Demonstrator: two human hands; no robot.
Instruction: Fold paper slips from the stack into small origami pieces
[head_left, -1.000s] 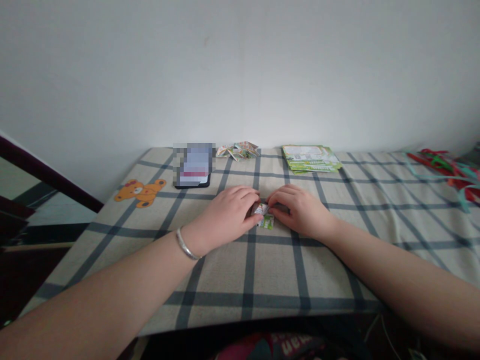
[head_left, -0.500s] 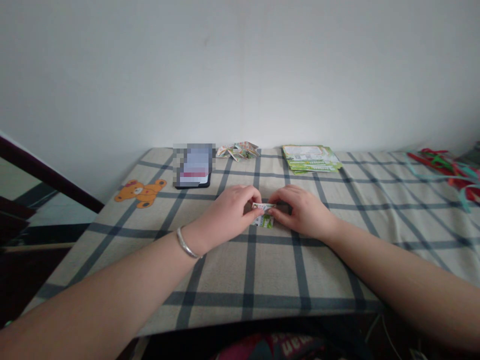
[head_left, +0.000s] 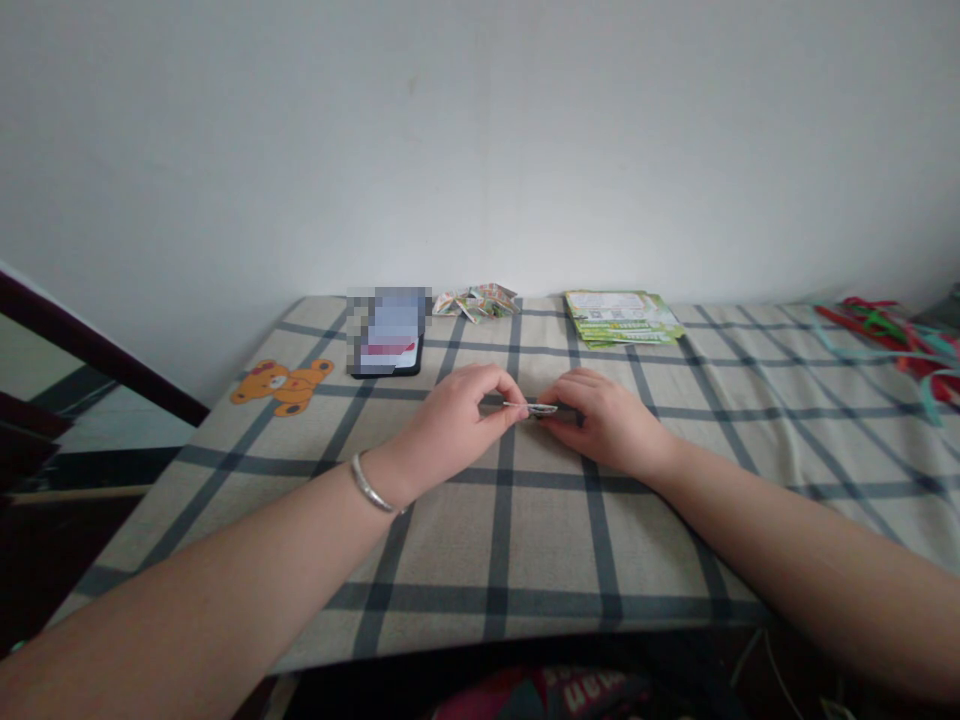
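Note:
Between my two hands, just above the table's middle, is a small piece of folded printed paper [head_left: 541,409], seen almost edge-on as a thin strip. My left hand [head_left: 469,410], with a silver bangle at the wrist, pinches its left end between thumb and index finger. At the other end, the thumb and fingers of my right hand [head_left: 604,420] are closed on the paper. Folded printed paper pieces [head_left: 478,301] lie beyond my hands by the wall. To their right is a stack of green and white printed sheets [head_left: 626,318].
A phone [head_left: 390,335] with a blurred screen lies at the back left. An orange bear figure [head_left: 281,386] is on the checked tablecloth [head_left: 442,560] near the left edge. Red, green and pale blue ribbons [head_left: 900,340] lie at the far right. A white wall [head_left: 480,150] stands behind.
The paper has turned from showing its printed face to being nearly edge-on, its lower flap no longer visible. Both hands have stayed in almost the same place.

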